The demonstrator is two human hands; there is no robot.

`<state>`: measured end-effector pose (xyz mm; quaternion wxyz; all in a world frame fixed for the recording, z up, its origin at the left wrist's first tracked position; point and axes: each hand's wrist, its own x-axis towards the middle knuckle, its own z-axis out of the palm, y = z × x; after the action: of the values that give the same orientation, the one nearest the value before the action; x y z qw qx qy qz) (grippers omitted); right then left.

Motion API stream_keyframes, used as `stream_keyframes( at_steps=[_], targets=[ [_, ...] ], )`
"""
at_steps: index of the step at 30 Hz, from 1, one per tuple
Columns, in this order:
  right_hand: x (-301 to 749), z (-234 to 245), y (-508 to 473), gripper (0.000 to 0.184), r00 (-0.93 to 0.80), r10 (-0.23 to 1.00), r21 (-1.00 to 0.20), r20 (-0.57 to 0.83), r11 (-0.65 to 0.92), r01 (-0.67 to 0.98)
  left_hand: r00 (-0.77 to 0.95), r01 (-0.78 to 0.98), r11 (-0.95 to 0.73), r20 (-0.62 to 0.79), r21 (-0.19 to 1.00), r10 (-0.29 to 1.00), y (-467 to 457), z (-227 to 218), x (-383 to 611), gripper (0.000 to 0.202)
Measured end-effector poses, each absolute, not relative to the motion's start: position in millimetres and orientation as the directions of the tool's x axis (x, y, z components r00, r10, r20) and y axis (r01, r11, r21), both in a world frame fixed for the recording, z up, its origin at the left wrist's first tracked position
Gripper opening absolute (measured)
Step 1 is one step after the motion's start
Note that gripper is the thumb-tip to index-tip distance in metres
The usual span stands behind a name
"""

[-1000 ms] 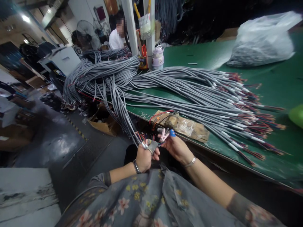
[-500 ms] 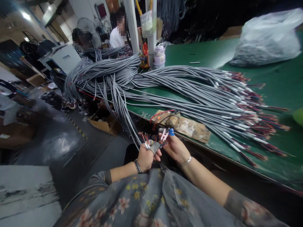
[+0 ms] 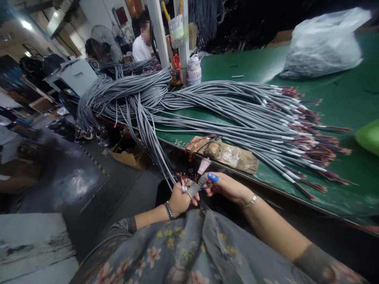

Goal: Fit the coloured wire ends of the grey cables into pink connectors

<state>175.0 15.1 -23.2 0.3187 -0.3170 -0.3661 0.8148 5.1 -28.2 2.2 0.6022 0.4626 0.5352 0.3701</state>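
My left hand [image 3: 180,200] is closed around the ends of several grey cables [image 3: 158,152], just below the bench edge. Stripped thin coloured wires [image 3: 184,179] fan up from its grip. Grey wrapping covers its thumb. Close on the right, my right hand [image 3: 229,188] is closed in a pinch, with a blue cover on the thumb and a grey one on another finger. A small pink clip-like tool [image 3: 204,165], blurred, sticks up from these fingers. Thin dark wires run between the two hands; which fingers grip them is partly hidden.
Many grey cables with white-banded, bared ends [image 3: 291,138] lie over the green bench [image 3: 219,65]. A taped wooden block [image 3: 233,157] sits at its edge. Behind are a plastic bag [image 3: 322,47], a lilac bottle [image 3: 194,71] and a post. A cardboard box [image 3: 130,152] stands below; people sit farther back.
My right hand has turned flatter, its wrist moving right, and the pink tool has tilted and shows a different side. My left hand keeps its hold on the cables. The view has shifted slightly.
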Motion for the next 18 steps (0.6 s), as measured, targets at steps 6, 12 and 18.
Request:
stream_keyframes(
  at_steps=[6, 12, 18],
  targets=[
    [167.4, -13.4, 15.1, 0.028, -0.569, 0.789, -0.879, -0.234, -0.421, -0.222, 0.193, 0.127, 0.262, -0.283, 0.957, 0.939, -30.0, -1.2, 3.3, 0.049],
    [158.8, -11.1, 8.5, 0.028, -0.533, 0.830, -0.956, -0.161, -0.265, -0.124, 0.282, 0.200, 0.347, -0.393, 0.916, 0.875, -29.4, -10.4, 1.5, 0.036],
    [167.6, -17.2, 0.5, 0.030, -0.390, 0.907, -0.945, -0.156, -0.252, -0.207, 0.172, 0.073, 0.393, -0.400, 0.916, 0.900, -24.2, -11.2, 1.1, 0.038]
  ],
)
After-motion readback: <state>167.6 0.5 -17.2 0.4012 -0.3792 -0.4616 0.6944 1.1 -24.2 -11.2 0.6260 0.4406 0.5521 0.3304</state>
